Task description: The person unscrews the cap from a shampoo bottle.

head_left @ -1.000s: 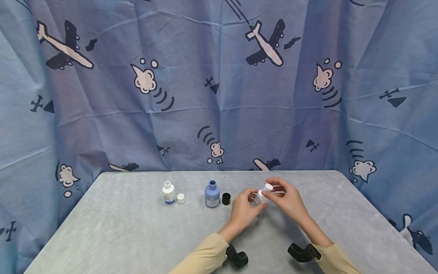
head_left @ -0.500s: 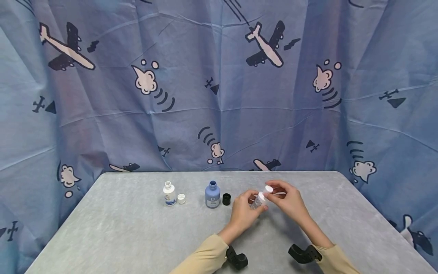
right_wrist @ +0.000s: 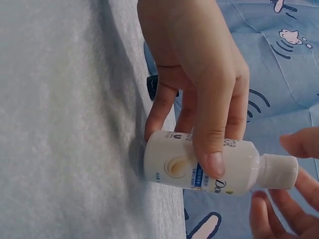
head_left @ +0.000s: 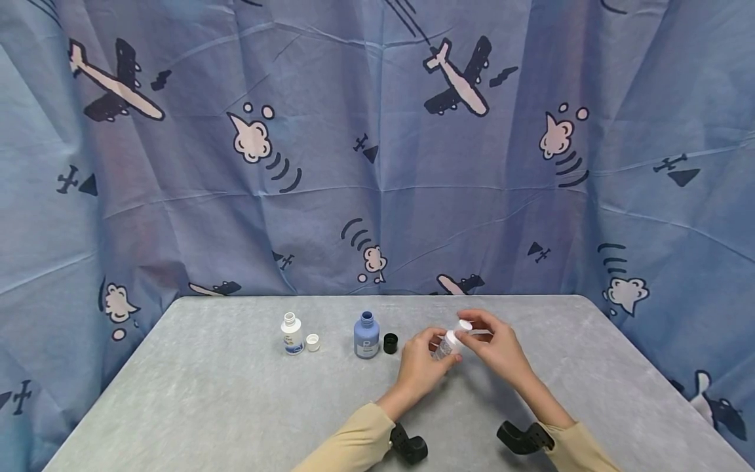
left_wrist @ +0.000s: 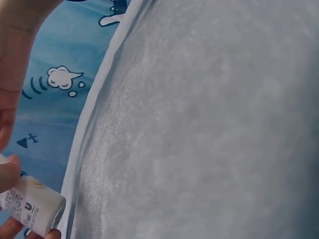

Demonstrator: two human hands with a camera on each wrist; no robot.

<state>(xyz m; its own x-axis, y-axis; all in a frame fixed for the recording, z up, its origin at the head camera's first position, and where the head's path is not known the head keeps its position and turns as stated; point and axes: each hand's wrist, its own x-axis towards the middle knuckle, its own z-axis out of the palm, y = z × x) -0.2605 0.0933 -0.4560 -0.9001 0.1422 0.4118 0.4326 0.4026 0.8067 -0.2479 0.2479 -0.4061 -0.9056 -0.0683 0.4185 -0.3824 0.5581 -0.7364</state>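
My left hand (head_left: pixel 420 366) grips the body of a small white bottle (right_wrist: pixel 209 164) printed with a blue label, its thumb across the front. The bottle tilts above the table, neck pointing up and right in the head view. A white cap (right_wrist: pixel 279 172) sits at the neck. Around that cap curl the fingers of my right hand (head_left: pixel 498 347); in the right wrist view a small gap shows between its thumb and the cap. Only the bottle's base end (left_wrist: pixel 42 206) and some left fingers show in the left wrist view.
On the grey table (head_left: pixel 224 393) stand an uncapped white bottle (head_left: pixel 291 337) beside a white cap (head_left: pixel 312 342), and an uncapped blue bottle (head_left: pixel 366 337) beside a black cap (head_left: pixel 390 343). A blue airplane-print curtain (head_left: pixel 377 164) hangs behind the table.
The cap in my right fingers looks slightly lower and more tilted than a second ago. Both hands stay in nearly the same place, and the view has shifted a little.
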